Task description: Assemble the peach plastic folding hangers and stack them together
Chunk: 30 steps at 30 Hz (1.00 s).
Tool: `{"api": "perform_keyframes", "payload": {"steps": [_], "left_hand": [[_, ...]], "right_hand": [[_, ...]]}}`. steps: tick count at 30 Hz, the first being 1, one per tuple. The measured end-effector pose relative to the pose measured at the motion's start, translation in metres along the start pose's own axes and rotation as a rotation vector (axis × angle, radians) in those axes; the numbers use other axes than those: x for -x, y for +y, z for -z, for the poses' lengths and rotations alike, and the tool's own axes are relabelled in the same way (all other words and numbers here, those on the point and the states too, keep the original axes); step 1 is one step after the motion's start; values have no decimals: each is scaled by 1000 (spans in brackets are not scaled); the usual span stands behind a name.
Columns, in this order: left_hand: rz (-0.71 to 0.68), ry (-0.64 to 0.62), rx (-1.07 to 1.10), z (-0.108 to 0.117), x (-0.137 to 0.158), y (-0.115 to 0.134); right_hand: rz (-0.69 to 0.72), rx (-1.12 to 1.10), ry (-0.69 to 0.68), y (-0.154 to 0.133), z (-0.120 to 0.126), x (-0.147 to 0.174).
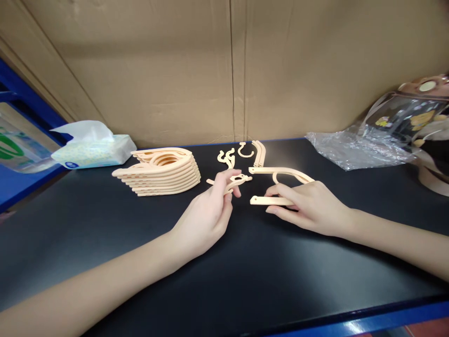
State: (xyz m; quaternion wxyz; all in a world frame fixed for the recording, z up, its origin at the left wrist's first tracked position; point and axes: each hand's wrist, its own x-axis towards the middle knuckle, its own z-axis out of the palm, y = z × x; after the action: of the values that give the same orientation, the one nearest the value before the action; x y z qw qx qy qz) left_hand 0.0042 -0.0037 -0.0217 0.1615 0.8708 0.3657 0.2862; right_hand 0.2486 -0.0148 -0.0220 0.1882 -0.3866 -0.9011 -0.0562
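Note:
Between the fingertips of my left hand (206, 215) is a small cream plastic hanger piece (242, 178) with an opening near its end. My right hand (310, 206) is closed around a cream hanger part (268, 201); two straight ends point left toward the small piece, one above the other, with a gap between the two hands' parts. Its curved far side is partly covered by my fingers. Just beyond my hands lie loose cream hooks (245, 150) and curved hanger arms (259, 152). Left of my left hand stands a neat stack of folded cream hangers (164, 180).
A tissue pack (94, 152) sits at the back left of the black table (217, 295). Crumpled clear plastic (361, 150) and a transparent bag (400, 112) are at the back right. Cardboard (157, 70) rises behind the table, and a blue frame (21, 89) stands at left.

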Motion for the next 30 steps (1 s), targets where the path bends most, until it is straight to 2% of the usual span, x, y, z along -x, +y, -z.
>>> {"api": "perform_keyframes", "payload": {"steps": [5,16,22,25,30], "left_hand": [[-69,-47,-216,3,-1,7],[-136,-225,-139,6,-3,8],[-149,-269,-117,7,-3,6],[-179,-272,-164,6,-3,4],[-225,-277,-363,5,-6,3]], "right_hand": [[53,-3,44,2,-1,1],[149,22,54,0,1,1],[202,65,93,-2,2,-1],[214,75,99,-2,1,-1],[234,96,122,-2,-2,1]]}}
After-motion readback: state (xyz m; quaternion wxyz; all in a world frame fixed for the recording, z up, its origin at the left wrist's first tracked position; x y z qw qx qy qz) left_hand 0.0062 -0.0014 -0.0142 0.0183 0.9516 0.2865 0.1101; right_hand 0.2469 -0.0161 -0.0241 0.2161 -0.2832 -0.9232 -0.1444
